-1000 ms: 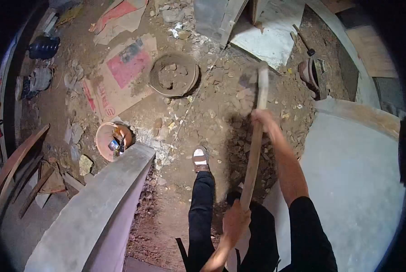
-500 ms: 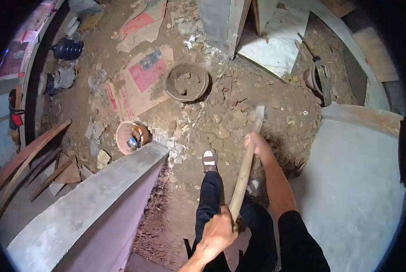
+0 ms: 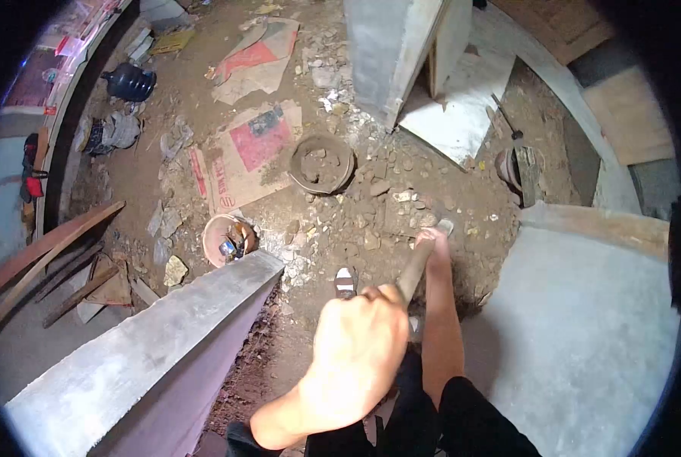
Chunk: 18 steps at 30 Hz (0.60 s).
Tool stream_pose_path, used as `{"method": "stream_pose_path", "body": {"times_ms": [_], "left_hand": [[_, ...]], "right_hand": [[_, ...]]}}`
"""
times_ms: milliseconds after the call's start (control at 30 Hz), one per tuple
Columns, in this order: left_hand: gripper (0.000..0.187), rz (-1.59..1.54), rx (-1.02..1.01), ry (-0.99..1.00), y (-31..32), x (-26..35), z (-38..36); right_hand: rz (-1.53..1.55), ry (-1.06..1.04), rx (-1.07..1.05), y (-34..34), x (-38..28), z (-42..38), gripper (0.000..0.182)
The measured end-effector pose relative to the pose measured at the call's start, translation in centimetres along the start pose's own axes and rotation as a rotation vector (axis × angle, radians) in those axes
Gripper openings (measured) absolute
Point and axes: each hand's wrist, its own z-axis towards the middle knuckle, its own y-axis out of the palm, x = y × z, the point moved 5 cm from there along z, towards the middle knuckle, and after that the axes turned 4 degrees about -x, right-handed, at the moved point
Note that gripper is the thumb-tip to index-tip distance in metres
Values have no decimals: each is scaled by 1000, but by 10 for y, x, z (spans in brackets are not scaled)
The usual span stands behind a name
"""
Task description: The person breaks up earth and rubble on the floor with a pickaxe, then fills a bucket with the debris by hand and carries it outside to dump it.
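Observation:
A hoe with a thick wooden handle [image 3: 414,273] runs away from me over the broken ground. My left hand [image 3: 362,335] is closed around the near end of the handle and looks large, close to the camera. Farther along, my right hand [image 3: 433,242] grips the handle just behind the grey metal head [image 3: 445,226]. Most of the head is hidden or foreshortened from above. Loose soil and stones [image 3: 374,228] lie about the head. One of my shoes [image 3: 345,282] shows on the dirt just beyond my left hand.
A round basin [image 3: 321,185] holding some soil stands ahead, beside flattened cardboard [image 3: 234,190]. A bucket of debris [image 3: 212,238] sits by the low wall [image 3: 165,327] on my left. A pale slab [image 3: 584,305] lies to my right; another container [image 3: 509,171] stands beyond it.
My left hand has risen toward the camera with the handle's near end, and the handle looks steeper and shorter. My right hand stays near the head. The view has shifted slightly.

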Motion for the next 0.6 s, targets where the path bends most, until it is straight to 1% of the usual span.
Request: {"method": "stream_pose_path", "body": {"times_ms": [67, 100, 133, 200, 233, 267, 333, 367, 400, 433, 467, 500, 533, 567, 600], "left_hand": [[26, -89, 132, -47, -14, -22, -27], [43, -15, 347, 59, -28, -31, -44], [43, -127, -59, -144, -12, -49, -46], [32, -232, 90, -259, -19, -75, -71], [29, -243, -38, -354, -17, -89, -76], [35, -277, -57, -414, -12, -102, -87], [43, -268, -99, -508, 0, -130, -106], [48, -313, -19, -537, 11, -144, -116], [54, -363, -13, -581, 22, -156, -122], [54, -404, -12, -623, 38, -168, -130], [54, -443, -8, -659, 59, -181, -137], [54, -466, -26, -705, 83, -192, -143], [54, -469, -30, -710, 110, -202, -148], [51, -553, 6, -750, 139, -214, -155], [49, -640, 41, -789, 169, -223, -161]], "right_hand": [[168, -77, 33, 34, 21, 1, 27], [203, -146, 92, 52, 29, 4, 29], [198, -135, 84, 61, 37, 14, 29], [313, 55, -81, 89, 62, 31, 26], [141, 18, -3, 99, 71, 38, 27], [140, 29, 1, 113, 83, 47, 27], [57, 16, -146, 142, 103, 67, 27], [13, 11, -117, 151, 115, 75, 27], [-30, 4, -92, 163, 127, 85, 27], [2, -45, -131, 174, 139, 97, 26], [28, 51, -111, 179, 154, 106, 24], [-57, 32, -151, 183, 166, 114, 20], [-140, 13, -190, 183, 179, 122, 17], [-139, 16, -181, 178, 195, 133, 17], [-277, -19, -46, 165, 207, 144, 16]]}}
